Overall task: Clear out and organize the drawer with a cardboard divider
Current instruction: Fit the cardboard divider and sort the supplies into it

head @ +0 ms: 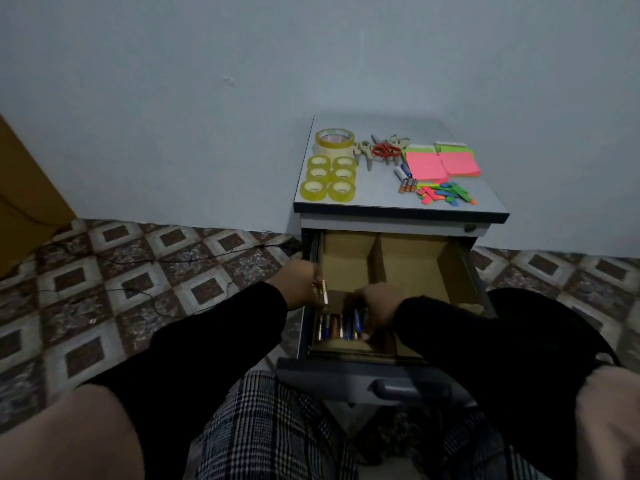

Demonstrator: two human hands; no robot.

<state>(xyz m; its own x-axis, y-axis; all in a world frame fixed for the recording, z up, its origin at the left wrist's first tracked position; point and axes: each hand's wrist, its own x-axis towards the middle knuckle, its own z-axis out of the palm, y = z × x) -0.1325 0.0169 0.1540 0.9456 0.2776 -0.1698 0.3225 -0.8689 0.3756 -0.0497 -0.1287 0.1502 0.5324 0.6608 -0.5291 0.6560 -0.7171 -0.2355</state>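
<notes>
The top drawer (479, 282) of a small grey cabinet stands pulled out, lined with a brown cardboard divider (375, 261) that splits it into compartments. Several batteries (337, 327) lie side by side in the front left compartment. My left hand (299, 284) hovers over the drawer's left edge and grips a few batteries (321, 291). My right hand (377, 310) reaches down into the front left compartment, fingers on the batteries there. The two rear compartments show bare cardboard.
On the cabinet top (381, 199) lie rolls of clear tape (329, 178), scissors (384, 150), pink sticky notes (441, 164), coloured tabs (445, 197) and a few batteries (407, 180). Cables (166, 261) trail over the tiled floor at left. The drawer handle (410, 388) faces my knees.
</notes>
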